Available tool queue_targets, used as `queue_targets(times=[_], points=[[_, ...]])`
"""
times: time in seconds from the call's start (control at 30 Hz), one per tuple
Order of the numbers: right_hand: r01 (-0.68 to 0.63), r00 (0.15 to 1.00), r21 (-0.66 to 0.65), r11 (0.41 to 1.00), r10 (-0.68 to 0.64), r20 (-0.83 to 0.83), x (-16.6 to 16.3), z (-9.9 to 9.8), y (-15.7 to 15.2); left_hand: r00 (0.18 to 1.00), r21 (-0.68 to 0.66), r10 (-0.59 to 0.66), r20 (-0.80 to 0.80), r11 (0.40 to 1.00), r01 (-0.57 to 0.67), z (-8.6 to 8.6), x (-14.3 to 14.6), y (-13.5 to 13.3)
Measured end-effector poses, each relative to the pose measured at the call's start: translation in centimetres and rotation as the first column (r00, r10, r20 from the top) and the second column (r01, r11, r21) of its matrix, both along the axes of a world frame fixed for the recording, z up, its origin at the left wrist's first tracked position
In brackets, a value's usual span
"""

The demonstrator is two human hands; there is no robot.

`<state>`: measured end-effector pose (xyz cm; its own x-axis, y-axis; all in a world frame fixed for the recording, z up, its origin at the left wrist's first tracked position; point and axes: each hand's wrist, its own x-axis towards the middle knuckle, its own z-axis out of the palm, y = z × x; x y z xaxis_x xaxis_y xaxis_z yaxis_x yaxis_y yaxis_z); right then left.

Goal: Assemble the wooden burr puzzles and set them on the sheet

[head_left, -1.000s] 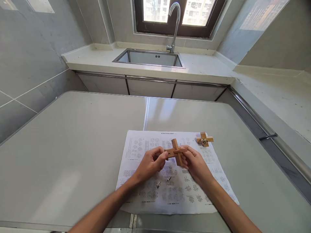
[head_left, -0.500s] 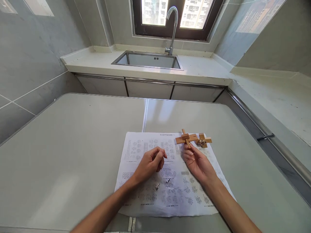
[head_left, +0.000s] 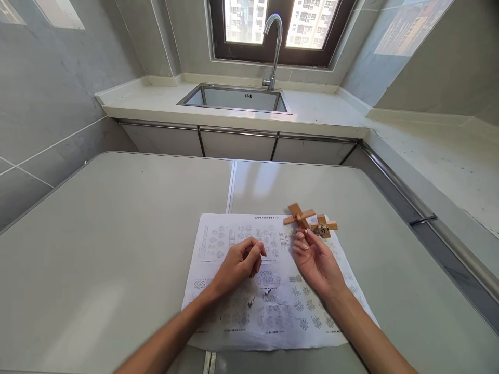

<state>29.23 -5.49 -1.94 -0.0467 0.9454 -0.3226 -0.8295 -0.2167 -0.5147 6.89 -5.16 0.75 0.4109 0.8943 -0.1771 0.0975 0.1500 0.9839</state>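
Note:
My right hand pinches a wooden burr puzzle by one end between thumb and fingertips, over the top right of the paper. Crossed flat wooden bars make up the puzzle, which is tilted. Just right of it, a second wooden burr puzzle with a dark mark on its front face lies on the paper's edge. My left hand rests over the middle of the paper sheet, its fingers loosely curled in with nothing visible in them. Small printed diagrams and a few handwritten marks cover the sheet.
The paper lies on a pale table with a seam down its middle. Beyond the table's far edge is a white counter with a sink and a metal faucet. Another counter runs along the right.
The held puzzle has been turned in my right hand, so its bars now point in different directions. My left hand stays curled in the same place.

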Motion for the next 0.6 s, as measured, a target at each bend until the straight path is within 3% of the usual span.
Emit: queue_targets(times=[0.27, 0.6], points=[[-0.238, 0.918, -0.018, 0.971, 0.231, 0.323, -1.3, 0.6, -1.0, 1.0, 0.003, 0.015, -0.021, 1.0, -0.015, 0.2, 0.1, 0.1], [-0.356, 0.709, 0.06, 0.933, 0.228, 0.667, -2.4, 1.2, -1.6, 1.0, 0.021, 0.005, -0.024, 1.0, -0.005, 0.1, 0.0, 0.1]])
